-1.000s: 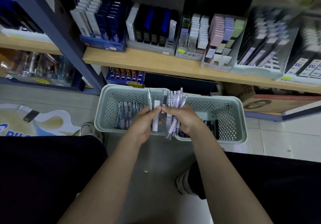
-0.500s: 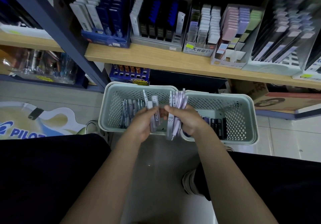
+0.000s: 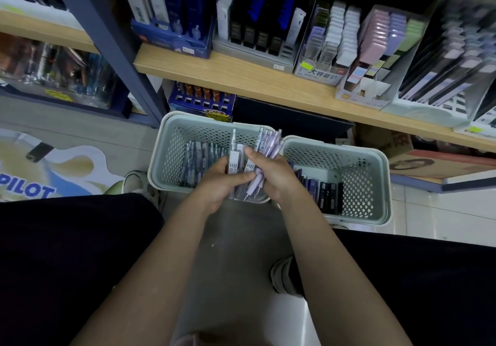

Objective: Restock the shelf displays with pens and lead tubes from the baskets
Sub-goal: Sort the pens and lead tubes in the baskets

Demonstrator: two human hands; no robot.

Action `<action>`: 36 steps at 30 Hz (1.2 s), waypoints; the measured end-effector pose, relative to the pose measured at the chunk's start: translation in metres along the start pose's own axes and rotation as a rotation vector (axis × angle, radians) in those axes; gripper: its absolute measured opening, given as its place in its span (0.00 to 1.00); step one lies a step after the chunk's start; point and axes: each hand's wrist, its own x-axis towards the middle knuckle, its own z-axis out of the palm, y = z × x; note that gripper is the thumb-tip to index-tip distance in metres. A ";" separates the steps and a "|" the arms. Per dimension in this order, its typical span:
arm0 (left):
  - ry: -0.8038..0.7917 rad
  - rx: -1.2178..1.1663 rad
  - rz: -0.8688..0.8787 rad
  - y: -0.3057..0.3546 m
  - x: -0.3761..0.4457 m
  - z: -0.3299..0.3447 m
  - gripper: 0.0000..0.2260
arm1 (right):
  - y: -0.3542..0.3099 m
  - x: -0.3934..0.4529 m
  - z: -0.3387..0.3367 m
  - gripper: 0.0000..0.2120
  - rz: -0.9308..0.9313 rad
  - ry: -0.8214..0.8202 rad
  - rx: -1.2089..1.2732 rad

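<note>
Two pale green perforated baskets stand on the floor below the shelf. The left basket [image 3: 171,157] holds several lead tubes; the right basket [image 3: 375,184] holds dark tubes and pens along its near side. My left hand [image 3: 217,184] grips clear lead tubes [image 3: 233,157] marked HB 0.7. My right hand [image 3: 273,176] grips a bundle of pale purple pens [image 3: 268,141], tips down, together with another tube. Both hands meet above the gap between the baskets.
The wooden shelf [image 3: 241,74] above carries display boxes: blue-and-white packs [image 3: 171,10] at left, black ones [image 3: 257,23], clear tubes [image 3: 330,42], pastel packs [image 3: 386,37]. A dark metal upright [image 3: 107,42] stands left. My dark-clothed knees flank the grey floor.
The view has drifted left, so shelf and baskets sit further right. The tubes in my left hand have come closer to the pens in my right hand.
</note>
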 end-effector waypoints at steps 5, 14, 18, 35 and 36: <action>0.061 -0.037 0.015 -0.001 0.000 -0.003 0.16 | 0.000 0.002 -0.007 0.05 0.009 -0.086 -0.015; 0.170 -0.009 0.026 0.002 0.000 -0.001 0.09 | 0.003 0.006 -0.007 0.07 -0.005 -0.004 -0.033; 0.151 0.003 0.024 0.004 -0.001 0.003 0.10 | 0.004 0.008 -0.005 0.21 0.010 0.029 -0.010; 0.182 -0.138 -0.033 0.008 0.002 -0.024 0.10 | -0.004 0.017 -0.013 0.18 0.071 -0.093 0.034; 0.190 -0.152 -0.039 0.008 0.002 -0.027 0.09 | -0.002 0.020 -0.013 0.13 0.076 -0.097 0.064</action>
